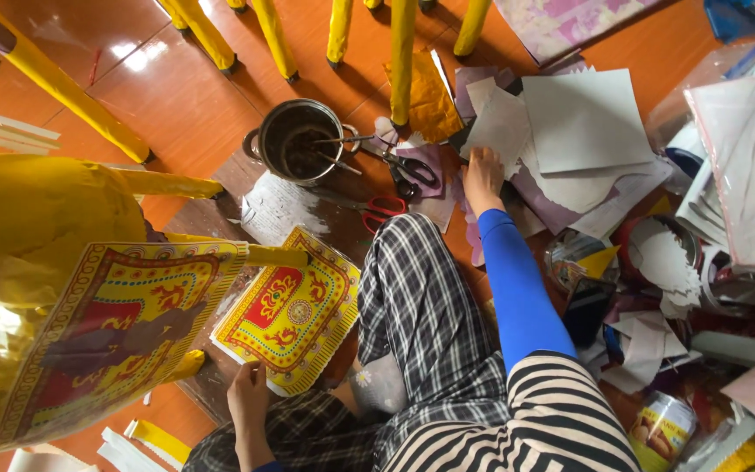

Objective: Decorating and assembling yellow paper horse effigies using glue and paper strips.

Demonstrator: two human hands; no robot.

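Two scissors (399, 188), one pot (299, 140), one tin can (661, 428) — two hands (482, 175).

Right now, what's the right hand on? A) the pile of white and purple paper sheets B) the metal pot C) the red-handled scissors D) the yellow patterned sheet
A: the right hand, at the end of the blue sleeve, rests on the pile of paper sheets, apart from the red-handled scissors and the metal pot; the left hand holds the yellow patterned sheet.

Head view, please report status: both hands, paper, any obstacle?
Left hand grips patterned yellow-red paper. Right hand rests on purple paper scraps. Red-handled scissors lie between them.
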